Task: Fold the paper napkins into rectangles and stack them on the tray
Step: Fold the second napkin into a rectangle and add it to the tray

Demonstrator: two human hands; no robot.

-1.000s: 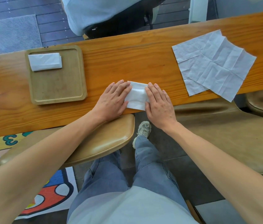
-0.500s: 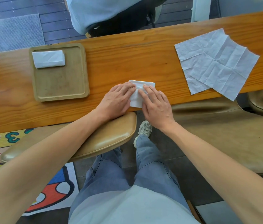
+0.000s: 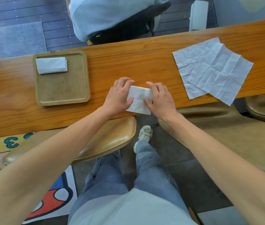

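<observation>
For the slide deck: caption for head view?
Both hands fold a napkin between tray and unfolded napkins.

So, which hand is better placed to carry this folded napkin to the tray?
Probably the left hand. It holds the napkin's left end, the side facing the tray, which lies to its left. The right hand would have to cross over.

I get a bright, evenly daylit view with soft light, so the hands (image 3: 120, 96) throw only faint shadows on the wooden table (image 3: 128, 62), whose varnish shows a mild sheen rather than hard glare. The unfolded napkins (image 3: 209, 69) read near-white but keep their creases. My wide lens bows the table edge and stretches the forearms at the corners; focus is acceptably sharp throughout.
</observation>
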